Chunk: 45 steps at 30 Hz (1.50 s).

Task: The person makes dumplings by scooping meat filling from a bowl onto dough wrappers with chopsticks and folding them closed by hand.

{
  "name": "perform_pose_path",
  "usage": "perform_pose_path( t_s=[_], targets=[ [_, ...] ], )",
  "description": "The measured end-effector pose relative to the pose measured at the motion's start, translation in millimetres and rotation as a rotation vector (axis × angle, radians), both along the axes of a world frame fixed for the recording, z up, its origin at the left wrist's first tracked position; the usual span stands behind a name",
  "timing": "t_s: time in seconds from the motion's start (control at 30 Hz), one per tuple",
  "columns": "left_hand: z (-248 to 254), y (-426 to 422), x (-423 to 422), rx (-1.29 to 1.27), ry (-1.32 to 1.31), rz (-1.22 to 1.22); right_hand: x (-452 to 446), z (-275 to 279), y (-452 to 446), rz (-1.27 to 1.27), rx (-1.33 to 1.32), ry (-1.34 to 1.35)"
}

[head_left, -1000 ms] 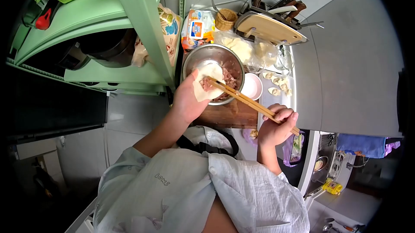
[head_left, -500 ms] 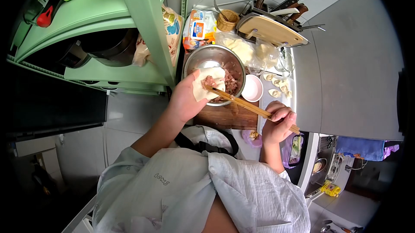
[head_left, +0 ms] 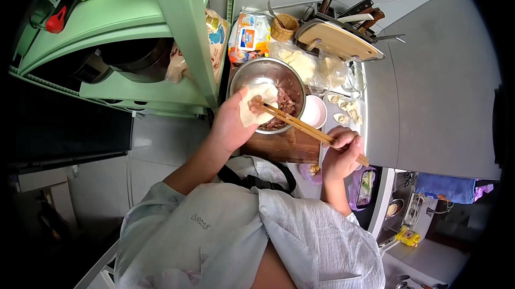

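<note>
Over the left side of a steel bowl point(head_left: 295, 74), my left hand point(head_left: 229, 123) holds a pale dough wrapper point(head_left: 250, 117) laid across its fingers. A lump of pink minced meat point(head_left: 256, 104) sits on the wrapper. My right hand point(head_left: 341, 155) grips a pair of wooden chopsticks point(head_left: 300, 125), whose tips touch that lump. More minced meat point(head_left: 288, 104) lies in the bowl. Just right of the bowl stands a small white-and-pink bowl point(head_left: 314, 112). Several folded dumplings point(head_left: 351, 109) rest on a tray point(head_left: 360, 128) further right.
A wooden board point(head_left: 284, 147) lies under the steel bowl. Behind are bagged wrappers point(head_left: 300, 64), a wicker basket point(head_left: 284, 27), an orange-and-white package point(head_left: 248, 37) and a rack with knives point(head_left: 370, 15) and a cutting board point(head_left: 338, 39). Green shelving point(head_left: 185, 26) stands close on the left.
The chopstick tips have shifted slightly, and my right hand has moved a little left and down. My left hand still holds the wrapper in nearly the same place.
</note>
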State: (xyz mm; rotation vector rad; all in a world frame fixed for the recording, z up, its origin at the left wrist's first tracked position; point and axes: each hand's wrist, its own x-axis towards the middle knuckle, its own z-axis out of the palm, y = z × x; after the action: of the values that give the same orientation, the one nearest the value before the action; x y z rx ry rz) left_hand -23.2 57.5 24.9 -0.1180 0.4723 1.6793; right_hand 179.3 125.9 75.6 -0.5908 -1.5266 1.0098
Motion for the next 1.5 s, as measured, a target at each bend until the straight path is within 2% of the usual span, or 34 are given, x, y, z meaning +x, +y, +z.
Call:
perform_pose_path(
  t_s=[0.07, 0.13, 0.2, 0.23, 0.27, 0.4, 0.47, 0.5, 0.67, 0.73, 0.83, 1.13, 1.23, 1.33, 1.37, 1.43, 1.5],
  targets=[
    [-8.2, 1.3, -3.2, 0.017, -0.002, 0.002, 4.7, -8.5, 6.9, -0.025, -0.006, 0.164],
    [-15.1, 0.4, -5.5, 0.034, -0.002, 0.02, 7.7, -9.0, 12.3, -0.1, -0.061, 0.173],
    [-15.8, -2.9, -10.6, 0.039, -0.034, 0.008, 8.0, -29.1, 23.8, -0.197, -0.074, -0.305],
    [-15.0, -3.1, -13.0, 0.044, -0.048, -0.005, 4.5, -38.0, 25.3, -0.112, -0.217, -0.427],
    [-12.6, -4.0, -13.7, 0.073, -0.07, -0.041, 2.5, -58.3, 28.4, -0.087, -0.188, -0.523],
    [-8.7, -9.2, -14.4, 0.152, -0.128, -0.122, -11.1, -106.7, 25.6, 0.072, -0.136, -0.596],
    [-12.3, -8.6, -14.4, 0.139, -0.095, -0.141, -10.4, -109.5, 26.4, 0.143, 0.292, -0.687],
    [-16.2, -9.1, -13.7, 0.11, -0.058, -0.147, -3.1, -103.2, 24.0, 0.207, 0.254, -0.901],
    [-18.8, -12.9, -11.1, 0.03, 0.0, -0.157, 29.4, -85.4, 38.9, 0.065, 0.187, -1.194],
    [-20.2, -10.0, -8.8, 0.079, -0.02, -0.183, 39.0, -110.7, 53.2, -0.051, 0.235, -1.199],
    [-11.2, -7.1, -3.0, 0.094, -0.058, -0.218, 43.4, -132.2, 67.5, -0.04, 0.275, -1.276],
    [-8.0, -5.0, 4.1, 0.131, -0.032, -0.258, 47.9, -137.4, 74.6, 0.011, 0.172, -1.363],
    [-11.8, -7.3, 2.5, 0.146, -0.001, -0.294, 47.1, -123.2, 78.7, -0.011, 0.064, -1.254],
    [-12.6, -9.8, 4.0, 0.109, 0.058, -0.28, 41.6, -93.6, 74.3, -0.069, -0.009, -0.819],
    [-11.8, -9.5, 4.8, 0.12, 0.051, -0.288, 35.9, -89.9, 71.1, 0.005, -0.014, -0.594],
    [-8.9, -7.0, 7.6, 0.145, 0.037, -0.313, 7.8, -49.4, 43.3, 0.205, 0.13, -0.409],
    [-12.4, -4.5, 10.7, 0.203, -0.017, -0.322, -9.1, -26.6, 31.4, 0.368, 0.436, -0.655]
  ],
)
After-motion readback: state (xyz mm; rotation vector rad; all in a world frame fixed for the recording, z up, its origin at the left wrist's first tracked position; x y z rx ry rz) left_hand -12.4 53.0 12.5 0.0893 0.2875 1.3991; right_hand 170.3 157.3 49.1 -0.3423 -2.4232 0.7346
